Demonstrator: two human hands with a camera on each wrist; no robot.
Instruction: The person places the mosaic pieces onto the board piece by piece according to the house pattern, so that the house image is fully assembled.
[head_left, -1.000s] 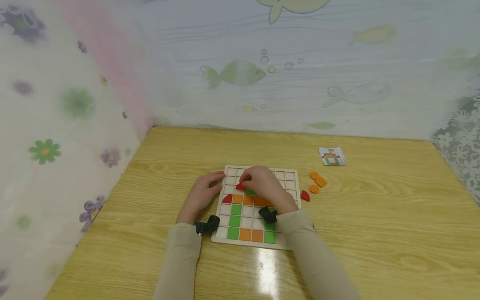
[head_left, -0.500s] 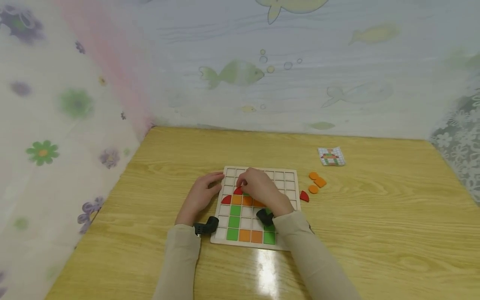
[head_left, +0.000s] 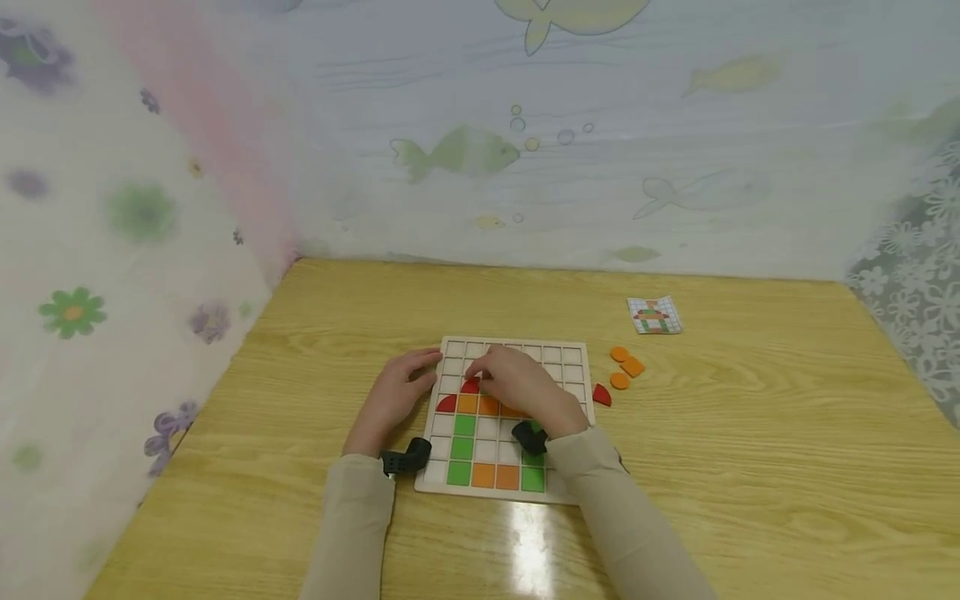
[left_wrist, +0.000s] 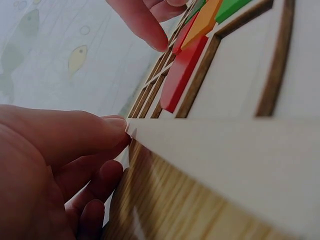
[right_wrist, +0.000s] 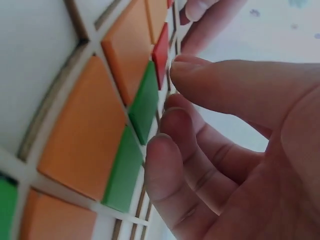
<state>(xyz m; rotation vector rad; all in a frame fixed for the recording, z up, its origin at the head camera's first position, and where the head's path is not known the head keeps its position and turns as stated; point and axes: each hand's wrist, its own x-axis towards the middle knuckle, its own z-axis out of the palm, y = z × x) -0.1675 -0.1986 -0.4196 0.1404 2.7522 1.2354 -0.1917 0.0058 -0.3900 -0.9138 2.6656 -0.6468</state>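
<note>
A wooden grid board [head_left: 491,497] lies on the table, with green, orange and red flat pieces in its cells. My right hand [head_left: 517,379] is over the board, its fingertips beside a red quarter-circle piece [head_left: 470,387] in the left part. The right wrist view shows thumb and fingers bent loosely near that red piece [right_wrist: 160,56], with nothing visibly pinched. A second red quarter-circle [head_left: 446,404] lies lower left. My left hand [head_left: 393,396] touches the board's left edge with its fingertips; in the left wrist view, the thumb [left_wrist: 107,125] meets the board's edge.
Right of the board lie a loose red quarter-circle [head_left: 602,395], two orange discs [head_left: 619,381] and an orange square [head_left: 632,367]. Behind them is a printed pattern card [head_left: 654,315]. A patterned wall covering [head_left: 480,208] rises behind the table.
My right hand has lowered the red quarter-circle into the cell left of the green pieces, and its fingers have loosened from it. My left hand stays at the board's edge.
</note>
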